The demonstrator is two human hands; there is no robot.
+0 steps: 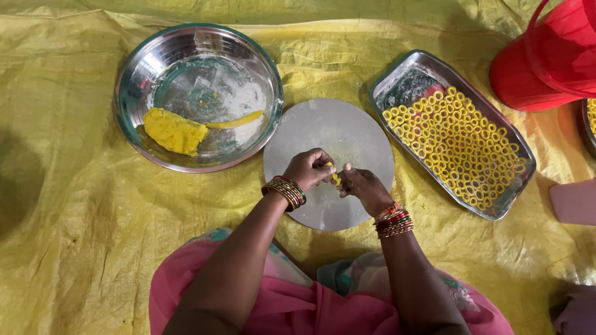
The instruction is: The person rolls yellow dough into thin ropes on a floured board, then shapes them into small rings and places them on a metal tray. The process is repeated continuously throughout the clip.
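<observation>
A: What lay up-left of the left hand (308, 169)?
B: A bowl (133, 80) with dough (174, 131).
A: And the hands?
B: Both pinched one dough strip (334, 178) over the disc (347, 133); right hand (364, 188) beside it, tray (506, 205) further right.
A: Risk?
B: Probably squeezing hard, snapping the strip.

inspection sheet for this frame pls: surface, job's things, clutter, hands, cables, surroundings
Surface: yellow plastic sheet, wrinkled, spread on the floor.
Job's things: round metal board under the hands; small yellow dough piece pinched between both hands; steel bowl with a yellow dough lump and a dough strip; steel tray packed with yellow dough rings.
Clutter: red plastic container at upper right; pink flat object at right edge.
Hands: left hand and right hand both closed on the dough piece; bangles on both wrists.
Cables: nothing seen.
Surroundings: a second tray's edge, partly visible at far right.
</observation>
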